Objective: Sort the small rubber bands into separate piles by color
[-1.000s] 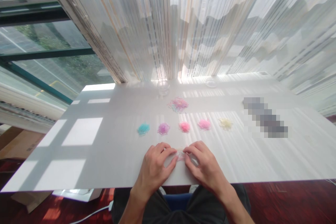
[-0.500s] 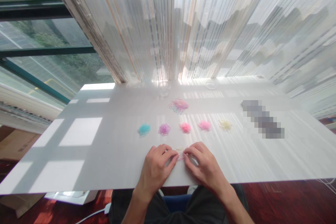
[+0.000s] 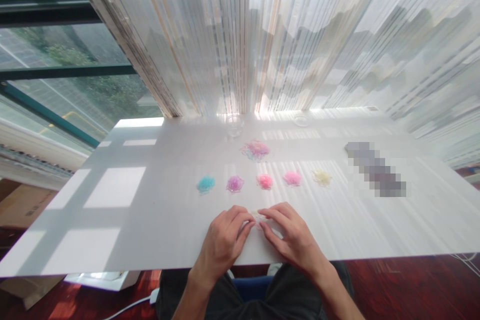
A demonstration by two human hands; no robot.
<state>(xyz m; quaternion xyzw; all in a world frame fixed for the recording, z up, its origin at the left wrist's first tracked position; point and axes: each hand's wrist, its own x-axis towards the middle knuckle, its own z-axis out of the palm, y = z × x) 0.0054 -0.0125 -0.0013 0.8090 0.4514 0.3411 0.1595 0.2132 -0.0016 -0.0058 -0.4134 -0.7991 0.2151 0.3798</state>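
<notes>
My left hand [image 3: 227,232] is pinched at the thumb and index finger, close to the table's front edge, apparently on a small rubber band. Beside it, my right hand [image 3: 290,232] has its thumb and index finger a little apart. Between the fingertips lie a few pale pink and yellowish rubber bands [image 3: 258,217], partly hidden by the fingers. Ahead is a row of sorted piles: a turquoise pile [image 3: 206,184], a purple pile [image 3: 235,184], a coral pink pile [image 3: 265,181], a light pink pile [image 3: 292,178] and a yellow pile [image 3: 321,177].
Behind the row lies a mixed pile of bands [image 3: 256,150]. A clear container [image 3: 234,126] and a clear round lid [image 3: 300,120] stand at the back of the white table [image 3: 172,230]. A blurred-out dark object [image 3: 376,170] is on the right. Striped curtains hang behind.
My right thumb and index finger have parted from a pinch and shifted slightly left, nearer my left fingertips. The left hand and the piles are nearly unchanged.
</notes>
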